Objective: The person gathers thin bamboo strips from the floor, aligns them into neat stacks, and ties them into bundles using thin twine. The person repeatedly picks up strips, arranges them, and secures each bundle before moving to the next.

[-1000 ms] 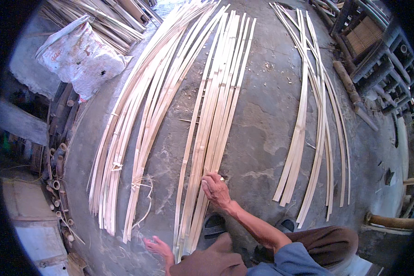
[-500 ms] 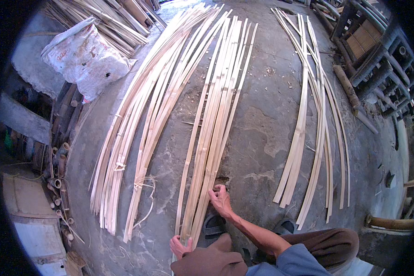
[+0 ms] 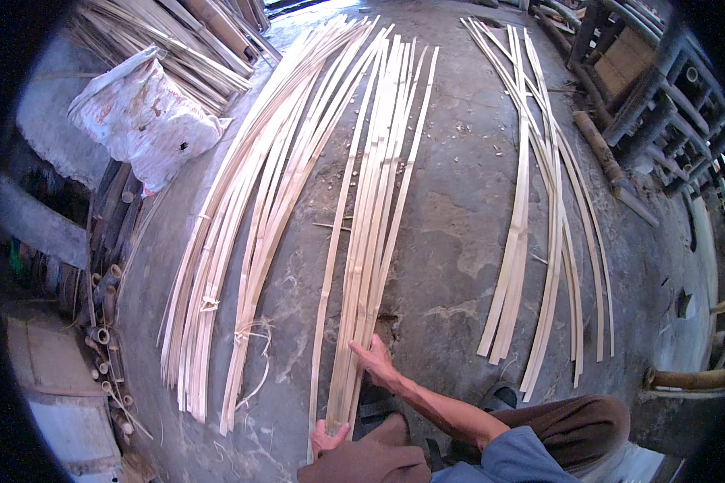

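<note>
A long bundle of pale, flat bamboo strips lies lengthwise on the floor before me, its near end by my knee. My left hand is closed round strips at that near end, partly hidden by my trouser leg. Farther up on the right side, my right hand touches the bundle's edge, thumb and forefinger apart over the strips. One strip lies slightly off the bundle's left side, and another splays out on its right at the far part.
Tied bundles of bamboo strips lie at the left. Looser strips cross on the right. A white sack, bamboo poles and a dark wooden frame line the sides. Grey concrete floor shows between the bundles.
My right hand has shifted slightly left and down, its fingers opening out over the strips' edge. My left hand has moved slightly right and nearer. The bundle's strips lie closer together near my hands.
</note>
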A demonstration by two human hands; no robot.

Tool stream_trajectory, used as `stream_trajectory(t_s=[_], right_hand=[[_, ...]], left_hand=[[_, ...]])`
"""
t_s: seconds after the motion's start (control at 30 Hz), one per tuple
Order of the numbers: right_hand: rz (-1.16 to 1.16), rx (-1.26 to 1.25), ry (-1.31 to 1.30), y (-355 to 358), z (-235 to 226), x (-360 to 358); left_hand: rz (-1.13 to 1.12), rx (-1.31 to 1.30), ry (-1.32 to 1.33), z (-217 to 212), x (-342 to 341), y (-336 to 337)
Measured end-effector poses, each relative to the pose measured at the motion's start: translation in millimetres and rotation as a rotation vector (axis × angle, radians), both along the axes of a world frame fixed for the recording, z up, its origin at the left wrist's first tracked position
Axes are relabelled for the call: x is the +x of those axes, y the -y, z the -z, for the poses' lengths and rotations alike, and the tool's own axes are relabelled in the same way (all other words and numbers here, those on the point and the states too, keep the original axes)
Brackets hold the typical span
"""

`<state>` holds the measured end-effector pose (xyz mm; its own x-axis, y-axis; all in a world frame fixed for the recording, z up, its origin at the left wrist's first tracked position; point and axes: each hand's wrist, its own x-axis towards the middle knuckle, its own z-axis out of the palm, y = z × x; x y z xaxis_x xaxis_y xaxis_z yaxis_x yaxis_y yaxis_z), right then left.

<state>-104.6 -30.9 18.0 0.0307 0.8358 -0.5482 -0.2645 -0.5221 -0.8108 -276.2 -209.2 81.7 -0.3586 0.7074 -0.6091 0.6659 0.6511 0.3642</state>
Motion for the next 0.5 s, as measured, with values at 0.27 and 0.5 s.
stream_trajectory(t_s=[0.27, 0.5], right_hand=[[0.005, -0.114, -0.115, -7.6, -12.5, 1.5], [0.004, -0.023, -0.007, -2.5, -15.5, 2.9]], left_hand=[[0.02, -0.036, 0.12, -7.5, -7.3, -6.7], [0.018, -0.06, 0.125, -3.5, -0.6, 1.2]])
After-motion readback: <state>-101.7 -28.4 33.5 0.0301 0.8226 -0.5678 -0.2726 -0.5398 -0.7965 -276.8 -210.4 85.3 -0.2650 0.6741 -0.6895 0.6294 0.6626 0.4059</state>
